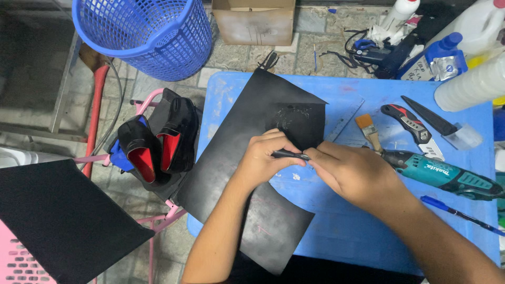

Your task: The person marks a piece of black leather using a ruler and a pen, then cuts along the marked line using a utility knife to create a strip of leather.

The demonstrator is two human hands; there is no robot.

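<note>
Both hands pinch one thin dark tool above the black sheet.

The slim dark tool (290, 154) lies with its long axis from nine to three o'clock, over the black sheet (247, 158) on the blue table (342, 226). The left hand (263, 158) pinches its nine o'clock end with curled fingers; the right hand (350, 176) pinches the three o'clock end, equally near.
</note>
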